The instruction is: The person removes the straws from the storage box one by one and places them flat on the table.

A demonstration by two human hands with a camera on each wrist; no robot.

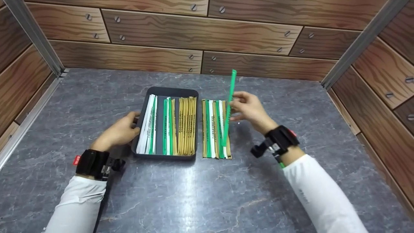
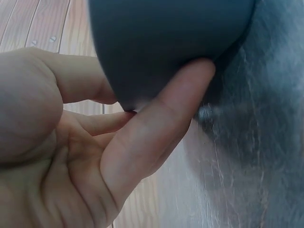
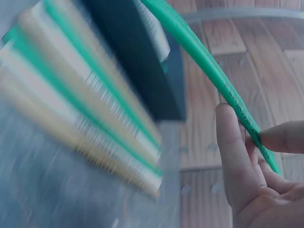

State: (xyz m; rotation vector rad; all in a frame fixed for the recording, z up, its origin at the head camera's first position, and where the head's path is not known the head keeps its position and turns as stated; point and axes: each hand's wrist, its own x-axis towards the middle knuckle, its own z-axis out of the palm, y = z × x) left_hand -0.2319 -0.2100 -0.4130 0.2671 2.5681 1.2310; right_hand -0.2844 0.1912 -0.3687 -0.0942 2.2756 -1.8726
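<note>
My right hand [image 1: 250,108] pinches a slim green stick packet [image 1: 230,103] between thumb and fingers, above a row of packets. In the right wrist view the green packet [image 3: 209,71] slants up and away from the fingertips. That row [image 1: 212,129] lies side by side on the table in gold, green and white. Left of it is a dark grey rectangular tray [image 1: 165,157] with white, green and gold stick packets [image 1: 187,126] inside. My left hand [image 1: 118,131] grips the tray's left side; the left wrist view shows thumb and fingers about its wall [image 2: 156,42].
The grey marbled tabletop [image 1: 194,204] extends around the tray. Wood-patterned panels [image 1: 161,29] enclose the back and sides, with metal posts [image 1: 362,42] at the corners. Dark camera straps [image 1: 281,140] sit on both wrists.
</note>
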